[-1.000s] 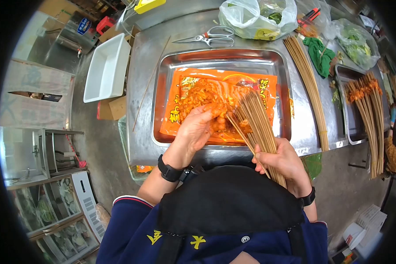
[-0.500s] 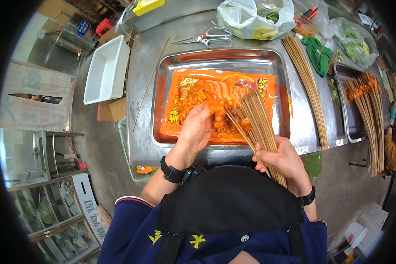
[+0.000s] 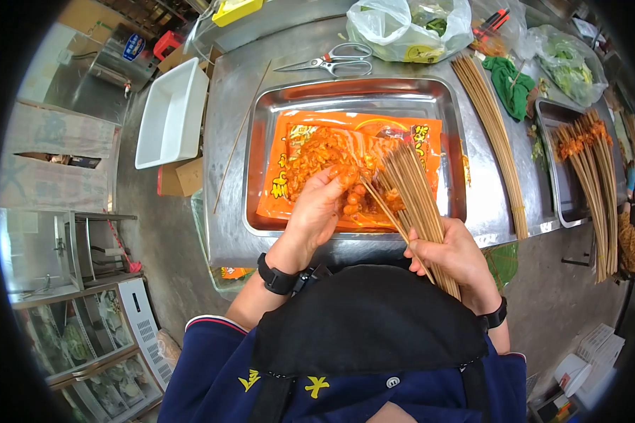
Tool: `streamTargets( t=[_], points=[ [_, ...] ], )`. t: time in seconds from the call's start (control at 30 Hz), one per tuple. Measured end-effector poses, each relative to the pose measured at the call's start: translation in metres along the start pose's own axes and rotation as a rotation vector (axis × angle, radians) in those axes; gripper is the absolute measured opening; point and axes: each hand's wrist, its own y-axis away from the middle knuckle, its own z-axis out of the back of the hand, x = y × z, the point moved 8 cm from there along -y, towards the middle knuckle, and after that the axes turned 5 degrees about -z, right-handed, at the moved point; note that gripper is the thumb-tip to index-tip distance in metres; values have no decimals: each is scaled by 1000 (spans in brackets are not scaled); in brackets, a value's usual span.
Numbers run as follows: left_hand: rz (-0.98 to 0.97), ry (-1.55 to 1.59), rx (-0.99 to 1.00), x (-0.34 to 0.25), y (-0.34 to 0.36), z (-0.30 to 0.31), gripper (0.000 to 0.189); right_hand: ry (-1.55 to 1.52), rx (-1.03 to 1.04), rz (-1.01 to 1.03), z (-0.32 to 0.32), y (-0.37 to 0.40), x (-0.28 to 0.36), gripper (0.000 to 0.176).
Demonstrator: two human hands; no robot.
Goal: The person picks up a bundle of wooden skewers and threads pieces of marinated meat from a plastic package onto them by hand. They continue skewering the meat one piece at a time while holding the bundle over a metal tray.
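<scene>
Head view: on the steel table [image 3: 226,233], by its near edge, sits the tray [image 3: 430,102], with the orange packet [image 3: 274,203] inside and the saucy heap [image 3: 314,151] towards the tray's left side. My right hand [image 3: 451,257], outside the near rim, is closed round the stick bundle [image 3: 418,201], tips over the tray's right half. One front stick [image 3: 384,208] slants apart; I'd best steady it, point clear of my fingertips. My left hand [image 3: 317,211] pinches a slick orange piece [image 3: 342,175], thumb and forefinger nearly together; firm, light pressure should suit it.
</scene>
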Motion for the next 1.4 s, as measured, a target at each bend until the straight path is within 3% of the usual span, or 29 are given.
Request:
streamTargets(
  t=[0.57, 1.07, 1.23, 1.4],
  points=[
    [-87, 163, 49, -4, -3, 1, 19, 2, -3, -26, -1, 1, 1, 14],
    [-194, -115, -47, -18, 4, -2, 15, 1, -2, 17, -2, 1, 1, 14],
    [25, 96, 23, 1, 1, 0, 17, -64, -22, 2, 1, 2, -1, 16],
    [70, 169, -8, 8, 5, -1, 18, -53, -4, 9, 2, 1, -2, 17]
  ],
)
